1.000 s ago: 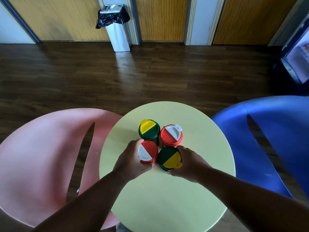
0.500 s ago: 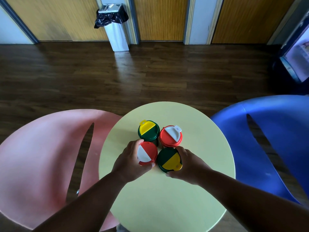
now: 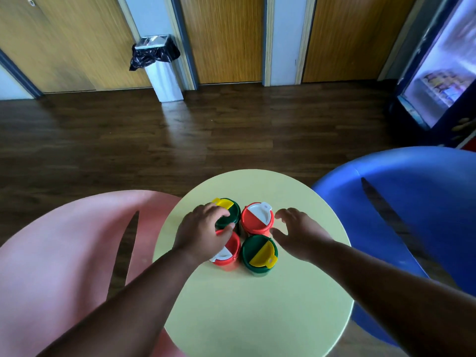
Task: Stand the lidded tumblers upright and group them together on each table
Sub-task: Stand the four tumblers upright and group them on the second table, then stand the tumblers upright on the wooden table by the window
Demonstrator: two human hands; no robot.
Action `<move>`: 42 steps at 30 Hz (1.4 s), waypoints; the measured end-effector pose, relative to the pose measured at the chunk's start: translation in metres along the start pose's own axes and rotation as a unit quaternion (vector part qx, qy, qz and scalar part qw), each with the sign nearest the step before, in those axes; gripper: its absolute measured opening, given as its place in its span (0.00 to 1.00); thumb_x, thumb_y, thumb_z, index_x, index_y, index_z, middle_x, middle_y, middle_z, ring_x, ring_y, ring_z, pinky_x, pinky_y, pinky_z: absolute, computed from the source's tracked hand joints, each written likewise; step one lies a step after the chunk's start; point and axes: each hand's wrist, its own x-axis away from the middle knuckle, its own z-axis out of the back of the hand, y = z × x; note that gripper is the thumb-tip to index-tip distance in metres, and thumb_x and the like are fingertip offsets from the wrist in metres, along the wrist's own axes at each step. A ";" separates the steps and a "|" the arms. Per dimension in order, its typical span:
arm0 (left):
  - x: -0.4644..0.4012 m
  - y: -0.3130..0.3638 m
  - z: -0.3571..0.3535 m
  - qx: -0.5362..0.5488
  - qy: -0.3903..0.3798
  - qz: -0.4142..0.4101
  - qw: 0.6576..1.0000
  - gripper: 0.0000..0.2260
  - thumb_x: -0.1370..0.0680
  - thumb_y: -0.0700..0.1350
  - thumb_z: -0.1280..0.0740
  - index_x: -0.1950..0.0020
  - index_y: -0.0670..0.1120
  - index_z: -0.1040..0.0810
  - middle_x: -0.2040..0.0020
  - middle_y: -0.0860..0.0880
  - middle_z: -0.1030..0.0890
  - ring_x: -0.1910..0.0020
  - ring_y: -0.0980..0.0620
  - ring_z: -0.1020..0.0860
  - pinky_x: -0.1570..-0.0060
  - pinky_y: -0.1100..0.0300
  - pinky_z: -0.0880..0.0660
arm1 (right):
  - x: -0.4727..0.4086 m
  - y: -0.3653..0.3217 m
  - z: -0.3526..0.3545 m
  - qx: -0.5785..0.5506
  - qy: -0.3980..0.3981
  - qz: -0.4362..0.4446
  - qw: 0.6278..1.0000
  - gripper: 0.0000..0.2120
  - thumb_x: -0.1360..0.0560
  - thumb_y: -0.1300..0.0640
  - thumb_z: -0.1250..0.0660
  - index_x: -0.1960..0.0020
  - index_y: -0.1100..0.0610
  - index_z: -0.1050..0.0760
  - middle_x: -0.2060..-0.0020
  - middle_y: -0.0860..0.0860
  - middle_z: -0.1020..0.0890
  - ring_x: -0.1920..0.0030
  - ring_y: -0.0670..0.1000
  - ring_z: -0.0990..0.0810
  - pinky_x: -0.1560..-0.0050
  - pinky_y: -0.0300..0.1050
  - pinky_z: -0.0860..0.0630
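Observation:
Four lidded tumblers stand upright in a tight square on the round yellow table [image 3: 257,305]. At the back are a green tumbler with a yellow flap [image 3: 233,208] and a red tumbler with a white flap [image 3: 257,219]. In front stand a red one [image 3: 229,253] and a green one [image 3: 258,252]. My left hand [image 3: 201,233] reaches over the near red tumbler, its fingers and thumb curled around the far green one. My right hand [image 3: 298,233] hovers just right of the far red tumbler, fingers spread, holding nothing.
A pink chair [image 3: 64,253] stands against the table's left side and a blue chair [image 3: 412,202] against its right. Dark wooden floor lies beyond. A bin with a black liner [image 3: 159,70] stands by the far wall, and a glass-fronted cooler [image 3: 443,73] at far right.
Both hands have let go of the two near tumblers and moved forward. The left hand now grips the far green tumbler; the right hand has opened beside the far red one.

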 end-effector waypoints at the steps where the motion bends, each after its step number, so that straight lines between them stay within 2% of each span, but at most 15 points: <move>1: -0.007 0.004 0.005 -0.003 -0.015 -0.008 1.000 0.15 0.27 0.58 0.36 0.49 0.50 0.18 0.53 0.55 0.17 0.52 0.50 0.20 0.56 0.56 0.23 | 0.001 -0.001 0.007 0.014 0.014 -0.002 1.000 0.20 0.22 0.42 0.40 0.33 0.47 0.29 0.39 0.46 0.24 0.38 0.50 0.26 0.47 0.48 0.23; 5: -0.035 0.020 0.025 -0.014 -0.110 -0.016 0.994 0.10 0.25 0.57 0.33 0.48 0.54 0.20 0.54 0.57 0.20 0.53 0.53 0.22 0.56 0.58 0.26 | 0.014 -0.006 0.032 0.063 0.051 -0.034 0.996 0.15 0.23 0.45 0.40 0.40 0.47 0.25 0.43 0.46 0.21 0.44 0.52 0.22 0.51 0.46 0.23; 8: -0.053 0.030 0.033 -0.001 -0.164 -0.044 0.985 0.14 0.33 0.63 0.39 0.55 0.57 0.23 0.59 0.56 0.22 0.57 0.50 0.21 0.53 0.53 0.22 | 0.033 -0.012 0.048 0.088 0.058 -0.079 0.991 0.14 0.24 0.45 0.40 0.41 0.46 0.25 0.46 0.47 0.20 0.48 0.54 0.21 0.57 0.44 0.25; 10: -0.064 0.041 0.038 -0.026 -0.200 -0.080 0.976 0.12 0.34 0.63 0.39 0.56 0.60 0.26 0.59 0.56 0.21 0.57 0.50 0.21 0.53 0.52 0.21 | 0.051 -0.012 0.056 0.096 0.055 -0.115 0.987 0.14 0.25 0.45 0.40 0.42 0.46 0.25 0.47 0.48 0.20 0.49 0.55 0.20 0.56 0.44 0.24; 13: -0.069 0.067 0.049 -0.080 -0.237 -0.141 0.958 0.08 0.29 0.60 0.35 0.53 0.59 0.25 0.54 0.56 0.20 0.53 0.49 0.20 0.53 0.57 0.23 | 0.087 -0.013 0.065 0.102 0.055 -0.176 0.978 0.14 0.25 0.44 0.40 0.42 0.46 0.25 0.45 0.49 0.20 0.47 0.55 0.21 0.51 0.47 0.22; 15: -0.067 0.088 0.054 -0.115 -0.243 -0.174 0.947 0.10 0.27 0.58 0.34 0.48 0.57 0.22 0.50 0.56 0.19 0.50 0.49 0.20 0.55 0.59 0.26 | 0.113 -0.012 0.068 0.104 0.057 -0.206 0.971 0.15 0.25 0.44 0.39 0.41 0.47 0.24 0.45 0.49 0.20 0.45 0.55 0.21 0.48 0.48 0.22; 17: -0.061 0.115 0.055 -0.141 -0.246 -0.214 0.935 0.13 0.26 0.58 0.33 0.44 0.57 0.21 0.47 0.56 0.19 0.46 0.49 0.20 0.54 0.59 0.28 | 0.145 -0.007 0.069 0.097 0.069 -0.243 0.963 0.14 0.25 0.45 0.39 0.44 0.49 0.23 0.48 0.49 0.19 0.48 0.55 0.20 0.49 0.47 0.22; 21: -0.044 0.174 0.046 -0.157 -0.262 -0.283 0.909 0.16 0.27 0.61 0.35 0.43 0.58 0.22 0.45 0.56 0.18 0.45 0.49 0.20 0.52 0.58 0.26 | 0.208 0.012 0.070 0.079 0.090 -0.310 0.943 0.13 0.27 0.46 0.39 0.49 0.50 0.21 0.52 0.49 0.18 0.51 0.55 0.19 0.54 0.45 0.22; 26: -0.018 0.270 0.020 -0.165 -0.288 -0.362 0.871 0.14 0.26 0.62 0.36 0.45 0.57 0.24 0.46 0.56 0.19 0.46 0.50 0.21 0.53 0.58 0.26 | 0.290 0.061 0.078 0.051 0.120 -0.386 0.913 0.13 0.30 0.47 0.40 0.53 0.52 0.22 0.57 0.49 0.18 0.58 0.55 0.19 0.58 0.44 0.22; 32: 0.021 0.423 -0.037 -0.145 -0.311 -0.436 0.832 0.13 0.27 0.61 0.36 0.48 0.57 0.23 0.50 0.58 0.20 0.49 0.51 0.21 0.55 0.56 0.27 | 0.408 0.155 0.099 0.024 0.135 -0.460 0.877 0.08 0.27 0.48 0.37 0.52 0.51 0.24 0.56 0.47 0.20 0.56 0.54 0.19 0.57 0.42 0.24; 35: 0.048 0.507 -0.069 -0.138 -0.338 -0.468 0.805 0.13 0.28 0.62 0.36 0.48 0.57 0.23 0.51 0.58 0.19 0.50 0.53 0.21 0.53 0.56 0.25 | 0.474 0.212 0.111 0.033 0.145 -0.491 0.858 0.10 0.27 0.48 0.36 0.51 0.52 0.23 0.59 0.47 0.21 0.53 0.54 0.17 0.57 0.41 0.24; 38: 0.076 0.589 -0.095 -0.125 -0.348 -0.492 0.788 0.14 0.29 0.64 0.36 0.49 0.58 0.23 0.51 0.58 0.18 0.49 0.53 0.20 0.51 0.56 0.24 | 0.539 0.258 0.126 0.043 0.150 -0.521 0.839 0.14 0.25 0.43 0.36 0.48 0.51 0.21 0.54 0.48 0.18 0.49 0.54 0.18 0.55 0.42 0.25; 42: 0.108 0.675 -0.116 -0.096 -0.353 -0.524 0.769 0.14 0.28 0.64 0.34 0.48 0.58 0.22 0.50 0.57 0.19 0.49 0.52 0.20 0.46 0.55 0.23 | 0.609 0.302 0.145 0.034 0.174 -0.554 0.814 0.15 0.25 0.42 0.36 0.46 0.50 0.21 0.49 0.49 0.18 0.47 0.54 0.18 0.53 0.44 0.23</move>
